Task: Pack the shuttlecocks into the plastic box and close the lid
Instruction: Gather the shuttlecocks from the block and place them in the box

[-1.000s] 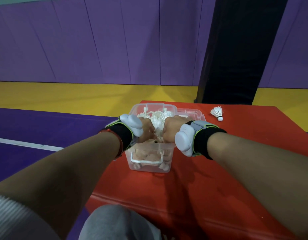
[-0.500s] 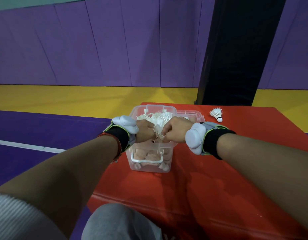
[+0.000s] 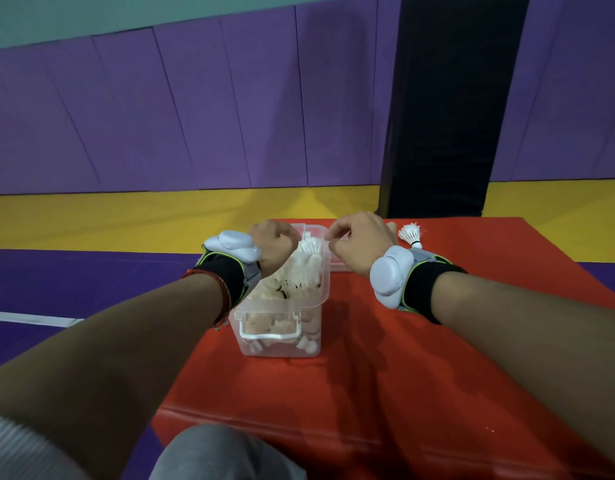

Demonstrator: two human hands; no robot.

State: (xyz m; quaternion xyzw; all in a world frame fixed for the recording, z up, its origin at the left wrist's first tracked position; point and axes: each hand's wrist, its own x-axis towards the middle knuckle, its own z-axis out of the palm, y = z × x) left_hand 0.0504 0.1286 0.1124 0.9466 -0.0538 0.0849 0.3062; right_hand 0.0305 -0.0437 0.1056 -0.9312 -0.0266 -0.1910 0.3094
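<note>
A clear plastic box (image 3: 278,344) with a white front handle stands open on the red mat (image 3: 385,375). White shuttlecocks (image 3: 308,263) fill it up to the rim. My left hand (image 3: 273,245) is curled into a fist above the box's far left corner. My right hand (image 3: 361,244) hovers over the far right rim, thumb and fingertips pinched together with nothing seen between them. The clear lid (image 3: 337,266) lies on the mat behind the box, mostly hidden under my right hand. One loose shuttlecock (image 3: 411,233) lies on the mat just right of my right hand.
The mat's left edge runs close beside the box, with purple floor (image 3: 91,285) below it. A black padded pillar (image 3: 448,116) rises behind the mat's far edge. My grey-clad knee (image 3: 223,455) is at the bottom.
Both hands have lifted off the shuttlecocks in the middle of the box, moved apart and gone toward its far end. The right hand now sits nearer the lid and the loose shuttlecock.
</note>
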